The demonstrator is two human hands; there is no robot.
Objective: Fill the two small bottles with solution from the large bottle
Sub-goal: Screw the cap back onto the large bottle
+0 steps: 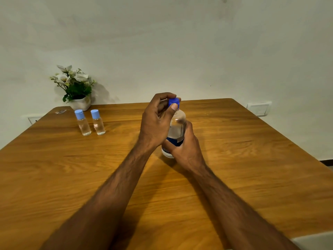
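The large clear bottle (177,127) stands upright near the middle of the wooden table (252,159), with a dark blue cap (174,102) on top and a blue and white label low down. My right hand (185,147) is wrapped around its lower body. My left hand (156,121) pinches the dark blue cap between thumb and fingers. Two small clear bottles, one (83,123) beside the other (98,122), stand upright at the far left, each with a light blue cap on.
A white pot of artificial flowers (75,85) stands at the table's far left corner against the wall. A small clear wrapper (60,111) lies beside it. A wall socket (259,109) sits beyond the right edge.
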